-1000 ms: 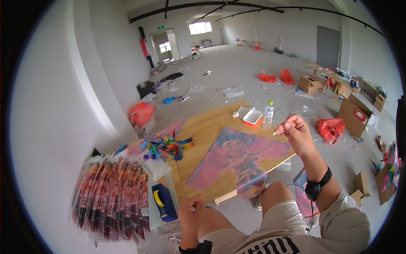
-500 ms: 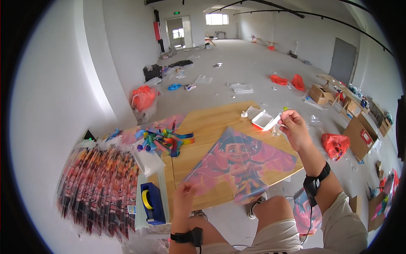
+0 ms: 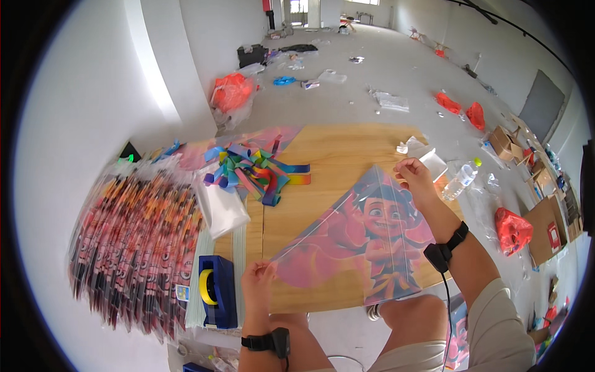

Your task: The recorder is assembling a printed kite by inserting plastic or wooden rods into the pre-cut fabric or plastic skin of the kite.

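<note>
I see the left hand (image 3: pixel 257 282) pinching the kite's (image 3: pixel 359 245) near corner, right hand (image 3: pixel 414 177) pinching its far tip, kite now spread flatter over the wooden board (image 3: pixel 334 149) than before, blue tape dispenser (image 3: pixel 217 291) beside the left hand.

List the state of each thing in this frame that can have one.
Kite: spread flat over the board, held at two corners.
Left hand: pinching the kite's near-left corner.
Right hand: pinching the kite's top corner.
Tape dispenser: loaded with a yellow roll, standing idle.
Ribbons: loose in a tangled pile.
Bottle: lying down, capped.
</note>
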The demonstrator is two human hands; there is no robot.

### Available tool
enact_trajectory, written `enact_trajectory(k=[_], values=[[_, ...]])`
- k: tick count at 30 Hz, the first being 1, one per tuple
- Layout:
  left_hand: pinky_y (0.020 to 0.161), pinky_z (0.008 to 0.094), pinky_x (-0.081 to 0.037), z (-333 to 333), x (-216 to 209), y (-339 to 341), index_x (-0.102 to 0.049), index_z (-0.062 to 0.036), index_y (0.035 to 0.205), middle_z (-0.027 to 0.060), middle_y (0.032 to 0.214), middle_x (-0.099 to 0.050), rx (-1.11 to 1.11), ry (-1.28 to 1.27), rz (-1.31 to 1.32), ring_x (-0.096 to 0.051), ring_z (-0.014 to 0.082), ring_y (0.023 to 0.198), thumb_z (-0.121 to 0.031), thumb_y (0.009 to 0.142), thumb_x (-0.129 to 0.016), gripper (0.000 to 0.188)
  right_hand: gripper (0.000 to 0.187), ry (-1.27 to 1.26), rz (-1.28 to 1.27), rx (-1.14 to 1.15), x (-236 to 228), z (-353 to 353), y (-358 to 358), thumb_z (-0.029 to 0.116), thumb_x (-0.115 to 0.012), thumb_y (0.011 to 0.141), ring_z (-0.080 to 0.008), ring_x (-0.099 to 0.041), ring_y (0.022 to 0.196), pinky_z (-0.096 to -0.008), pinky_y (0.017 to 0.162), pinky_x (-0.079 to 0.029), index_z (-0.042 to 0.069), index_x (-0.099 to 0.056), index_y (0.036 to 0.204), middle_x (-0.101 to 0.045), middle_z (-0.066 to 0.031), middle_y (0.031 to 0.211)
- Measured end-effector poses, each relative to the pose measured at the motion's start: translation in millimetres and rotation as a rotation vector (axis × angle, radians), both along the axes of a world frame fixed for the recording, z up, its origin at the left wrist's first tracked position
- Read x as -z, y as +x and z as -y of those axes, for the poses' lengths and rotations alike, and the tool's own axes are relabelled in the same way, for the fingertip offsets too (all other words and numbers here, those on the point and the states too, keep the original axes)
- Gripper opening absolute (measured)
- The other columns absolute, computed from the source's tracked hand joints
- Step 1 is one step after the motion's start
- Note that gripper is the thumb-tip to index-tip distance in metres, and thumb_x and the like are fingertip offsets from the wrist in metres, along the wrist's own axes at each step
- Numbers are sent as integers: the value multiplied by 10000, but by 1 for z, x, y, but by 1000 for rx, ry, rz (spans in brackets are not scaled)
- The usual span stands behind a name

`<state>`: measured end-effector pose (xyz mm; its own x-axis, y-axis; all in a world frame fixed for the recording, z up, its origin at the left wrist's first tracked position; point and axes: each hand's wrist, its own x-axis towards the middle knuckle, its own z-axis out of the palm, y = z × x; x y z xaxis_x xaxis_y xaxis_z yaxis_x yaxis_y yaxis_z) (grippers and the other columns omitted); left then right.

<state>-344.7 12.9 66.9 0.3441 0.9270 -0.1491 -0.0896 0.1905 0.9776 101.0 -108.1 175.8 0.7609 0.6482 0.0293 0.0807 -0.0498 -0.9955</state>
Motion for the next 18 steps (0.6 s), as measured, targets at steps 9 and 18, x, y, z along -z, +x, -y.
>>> enact_trajectory(k=[9, 18], values=[[716, 215, -471, -27, 49, 3, -538, -23, 1234, 19, 896, -645, -15, 108, -21, -587, 75, 778, -3, 983, -725, 313, 205, -159, 172, 59, 78, -61, 25, 254, -796, 956, -82, -586, 820, -266, 708, -475, 68, -742, 1022, -673, 17, 892], [718, 266, -489, -20, 50, 24, -572, -40, 1295, 42, 889, -621, -129, 377, -316, -592, 119, 790, -18, 967, -733, 366, 227, -176, 284, 42, 141, -90, 44, 255, -819, 936, -98, -603, 768, -276, 685, -482, 59, -742, 1021, -685, 3, 860]])
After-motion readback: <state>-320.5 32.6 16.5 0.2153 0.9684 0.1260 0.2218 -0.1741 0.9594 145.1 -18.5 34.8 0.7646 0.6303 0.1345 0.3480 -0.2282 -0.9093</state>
